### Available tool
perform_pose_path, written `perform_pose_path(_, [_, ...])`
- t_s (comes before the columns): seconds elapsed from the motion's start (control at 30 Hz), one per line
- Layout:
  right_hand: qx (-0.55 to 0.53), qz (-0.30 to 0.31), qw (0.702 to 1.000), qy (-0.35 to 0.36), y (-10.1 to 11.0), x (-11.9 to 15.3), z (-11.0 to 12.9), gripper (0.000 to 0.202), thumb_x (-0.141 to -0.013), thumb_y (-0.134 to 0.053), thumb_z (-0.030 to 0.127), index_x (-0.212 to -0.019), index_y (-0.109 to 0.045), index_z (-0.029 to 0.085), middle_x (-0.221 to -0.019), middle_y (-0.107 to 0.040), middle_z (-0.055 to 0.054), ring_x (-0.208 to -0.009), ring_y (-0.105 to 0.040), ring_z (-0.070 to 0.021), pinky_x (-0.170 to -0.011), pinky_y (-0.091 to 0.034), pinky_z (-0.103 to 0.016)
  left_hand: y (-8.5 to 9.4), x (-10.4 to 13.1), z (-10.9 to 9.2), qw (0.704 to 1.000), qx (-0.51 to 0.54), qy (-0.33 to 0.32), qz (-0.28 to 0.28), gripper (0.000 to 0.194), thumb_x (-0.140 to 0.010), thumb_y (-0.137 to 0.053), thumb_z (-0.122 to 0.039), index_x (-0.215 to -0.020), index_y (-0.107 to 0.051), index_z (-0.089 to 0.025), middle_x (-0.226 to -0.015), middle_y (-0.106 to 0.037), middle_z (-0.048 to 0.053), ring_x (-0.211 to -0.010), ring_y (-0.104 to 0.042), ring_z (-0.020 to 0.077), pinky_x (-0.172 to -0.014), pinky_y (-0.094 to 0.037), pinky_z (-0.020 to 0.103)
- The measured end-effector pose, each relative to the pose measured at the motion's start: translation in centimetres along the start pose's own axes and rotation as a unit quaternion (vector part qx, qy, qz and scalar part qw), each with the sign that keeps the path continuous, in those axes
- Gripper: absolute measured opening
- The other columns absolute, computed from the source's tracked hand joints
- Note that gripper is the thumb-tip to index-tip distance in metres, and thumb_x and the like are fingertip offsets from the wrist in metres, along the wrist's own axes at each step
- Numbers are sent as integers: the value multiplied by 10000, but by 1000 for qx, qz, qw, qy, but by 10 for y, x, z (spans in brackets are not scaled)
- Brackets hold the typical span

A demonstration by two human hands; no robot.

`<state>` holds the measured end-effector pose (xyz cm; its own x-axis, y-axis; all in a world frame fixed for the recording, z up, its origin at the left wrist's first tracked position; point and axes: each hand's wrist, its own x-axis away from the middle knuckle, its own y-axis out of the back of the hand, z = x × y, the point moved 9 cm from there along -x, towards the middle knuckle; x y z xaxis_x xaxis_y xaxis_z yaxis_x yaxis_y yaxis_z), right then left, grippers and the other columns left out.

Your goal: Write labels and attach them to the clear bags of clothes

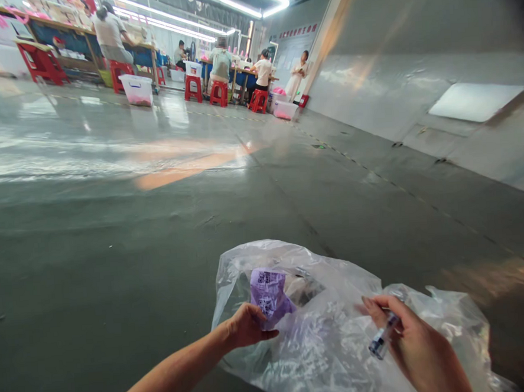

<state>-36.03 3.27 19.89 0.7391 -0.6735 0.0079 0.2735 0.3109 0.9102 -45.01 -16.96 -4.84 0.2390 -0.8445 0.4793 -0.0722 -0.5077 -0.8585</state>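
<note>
A large clear plastic bag [315, 340] spreads out below me, crumpled and see-through. At its left part, my left hand [247, 326] pinches the lower edge of a creased purple paper slip [268, 290] printed with QR codes. My right hand [415, 331], over the right side of the bag, is closed around a pen [383, 335] with a clear barrel. The pen's dark end points down and to the left. Some of the right fingers are blurred or hidden behind the hand. What lies inside the bag is hard to make out.
Grey floor [115, 258] stretches ahead, with a pale wall [397, 81] at right. Further off, several people sit on red stools [218, 94] at work tables; one person [297, 77] stands by the wall. Plastic bins [137, 89] with pink contents stand on the floor.
</note>
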Motion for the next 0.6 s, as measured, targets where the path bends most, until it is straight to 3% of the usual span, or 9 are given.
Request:
perform_pose_path(0.33, [-29, 32, 999, 3, -14, 3, -4, 532, -810, -424, 783, -996, -616, 323, -986, -758, 19, -806, -736, -206, -590, -510, -228, 2, 0, 1, 1000, -10, -3, -18, 170, -578, -513, -21, -666, -581, -150, -752, -665, 11, -754, -606, 143, -880, -506, 385])
perform_pose_path(0.6, [-12, -17, 994, 112, -13, 21, 18, 392, -924, -426, 646, -1080, -606, 335, -1056, -758, 12, -897, -746, -209, -655, -561, -226, 1, 3, -1, 999, -7, -16, -44, 237, -595, -493, -9, -761, -635, -102, -797, -677, 60, -768, -623, 167, -843, -538, 392])
